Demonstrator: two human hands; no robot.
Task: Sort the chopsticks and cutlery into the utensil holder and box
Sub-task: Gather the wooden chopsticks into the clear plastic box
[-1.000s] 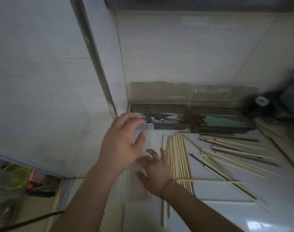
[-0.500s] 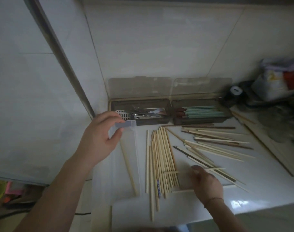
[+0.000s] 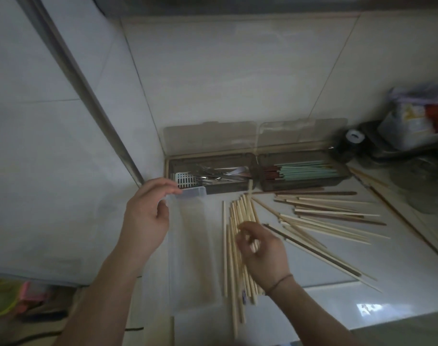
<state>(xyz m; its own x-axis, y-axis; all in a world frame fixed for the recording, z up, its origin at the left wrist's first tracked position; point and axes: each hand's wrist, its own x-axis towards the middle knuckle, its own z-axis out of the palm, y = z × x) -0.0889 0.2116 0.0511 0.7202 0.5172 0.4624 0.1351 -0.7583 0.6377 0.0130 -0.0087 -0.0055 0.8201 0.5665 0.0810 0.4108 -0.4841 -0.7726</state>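
A clear plastic box (image 3: 195, 258) lies lengthwise on the white counter (image 3: 337, 283). My left hand (image 3: 148, 218) grips its far end. To its right is a bundle of pale wooden chopsticks (image 3: 240, 211). My right hand (image 3: 265, 253) is over the bundle's middle, with fingers and thumb curled around some of the sticks, blurred by motion. More pale and dark chopsticks (image 3: 327, 213) lie fanned out farther right. The brown utensil holder (image 3: 213, 189) stands against the back wall with its lids up. Its left bin holds metal cutlery (image 3: 208, 174) and its right bin holds green chopsticks (image 3: 307, 171).
Bags (image 3: 417, 113) and a small tape roll (image 3: 354, 136) crowd the back right corner. A metal frame (image 3: 88, 96) runs diagonally along the left wall. Below the counter's left edge a yellow-green basin (image 3: 0, 298) sits on the floor.
My right hand moved left from the scattered sticks onto the pale bundle and curled around some. My left hand keeps hold of the box's far end.
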